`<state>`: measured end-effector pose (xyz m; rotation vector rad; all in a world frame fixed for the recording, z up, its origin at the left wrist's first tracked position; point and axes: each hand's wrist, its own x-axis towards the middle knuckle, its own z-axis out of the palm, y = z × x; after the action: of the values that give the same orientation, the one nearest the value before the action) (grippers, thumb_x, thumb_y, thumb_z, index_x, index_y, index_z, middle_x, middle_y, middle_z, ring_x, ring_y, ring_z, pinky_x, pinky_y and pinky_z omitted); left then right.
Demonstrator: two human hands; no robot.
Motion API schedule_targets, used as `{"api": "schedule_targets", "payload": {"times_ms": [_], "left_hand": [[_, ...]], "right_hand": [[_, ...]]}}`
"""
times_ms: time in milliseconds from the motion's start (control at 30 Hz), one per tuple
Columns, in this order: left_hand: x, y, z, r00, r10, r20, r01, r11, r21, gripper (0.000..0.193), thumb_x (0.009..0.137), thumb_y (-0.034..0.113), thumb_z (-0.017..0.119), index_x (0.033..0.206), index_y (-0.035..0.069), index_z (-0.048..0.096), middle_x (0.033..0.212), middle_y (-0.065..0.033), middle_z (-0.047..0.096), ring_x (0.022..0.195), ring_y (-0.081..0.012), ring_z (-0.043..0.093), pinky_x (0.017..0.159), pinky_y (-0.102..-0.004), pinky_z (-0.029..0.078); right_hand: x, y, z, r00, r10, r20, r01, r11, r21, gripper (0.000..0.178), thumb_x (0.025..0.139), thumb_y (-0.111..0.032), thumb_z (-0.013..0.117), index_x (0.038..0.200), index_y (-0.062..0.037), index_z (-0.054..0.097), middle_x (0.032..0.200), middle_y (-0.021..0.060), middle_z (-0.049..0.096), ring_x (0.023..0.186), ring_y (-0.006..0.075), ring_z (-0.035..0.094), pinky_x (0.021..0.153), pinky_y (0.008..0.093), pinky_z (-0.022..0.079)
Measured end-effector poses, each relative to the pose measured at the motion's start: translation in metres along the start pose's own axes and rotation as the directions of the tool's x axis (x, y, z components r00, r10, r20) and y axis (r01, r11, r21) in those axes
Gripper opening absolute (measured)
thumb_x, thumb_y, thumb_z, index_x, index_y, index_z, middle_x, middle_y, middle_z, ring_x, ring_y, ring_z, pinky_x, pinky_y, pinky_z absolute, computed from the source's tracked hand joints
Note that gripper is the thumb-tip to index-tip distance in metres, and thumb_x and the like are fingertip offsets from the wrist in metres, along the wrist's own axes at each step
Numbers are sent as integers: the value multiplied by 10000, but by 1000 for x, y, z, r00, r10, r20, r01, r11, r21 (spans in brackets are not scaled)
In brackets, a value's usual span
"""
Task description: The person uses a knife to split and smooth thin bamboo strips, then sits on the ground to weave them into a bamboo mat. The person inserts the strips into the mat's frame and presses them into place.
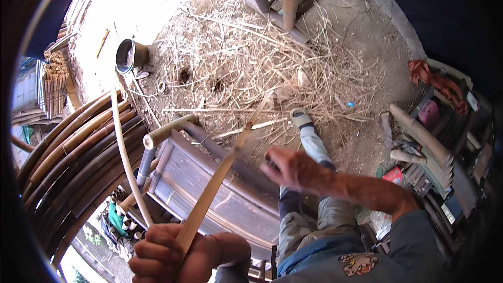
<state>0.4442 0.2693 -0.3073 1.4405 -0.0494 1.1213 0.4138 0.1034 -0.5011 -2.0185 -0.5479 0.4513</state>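
Observation:
My left hand (175,254) is closed round a long, flat bamboo strip (209,188) at the lower left. The strip slants up and away to the right, with a node partway along it and its far tip over the littered ground. A pale curved strip (124,147) runs down behind my left fist; whether the fist holds it too is hidden. To the right of the flat strip, my right hand (293,170) hangs apart from it, blurred by motion, fingers partly curled. Something dark shows at those fingers, too smeared to name.
A bamboo bench (246,215) stands before my legs. Curved bamboo poles (78,162) fill the left, with a bucket (137,54) beyond. Shavings (309,81) litter the ground up to a bamboo frame (293,0). Bamboo pieces and a red cloth (437,84) lie at right.

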Motion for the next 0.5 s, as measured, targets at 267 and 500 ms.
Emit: {"api": "schedule_targets", "payload": {"times_ms": [267, 500], "left_hand": [[3, -10, 19, 1000, 6, 30, -8, 997, 79, 403, 1002, 476, 393, 708, 200, 406, 637, 44, 317, 488, -93, 316, 439, -234, 303], [6, -10, 29, 994, 8, 111, -10, 1000, 21, 351, 995, 426, 410, 711, 219, 407, 659, 59, 319, 546, -93, 354, 490, -250, 303]], "right_hand": [[25, 70, 17, 991, 106, 83, -64, 915, -399, 267, 921, -224, 602, 854, -10, 457, 601, 94, 542, 440, 201, 552, 360, 328, 451], [40, -28, -19, 917, -277, -289, 324, 937, 130, 220, 866, -160, 670, 949, -36, 508, 648, 75, 532, 483, 194, 555, 414, 334, 475]]}}
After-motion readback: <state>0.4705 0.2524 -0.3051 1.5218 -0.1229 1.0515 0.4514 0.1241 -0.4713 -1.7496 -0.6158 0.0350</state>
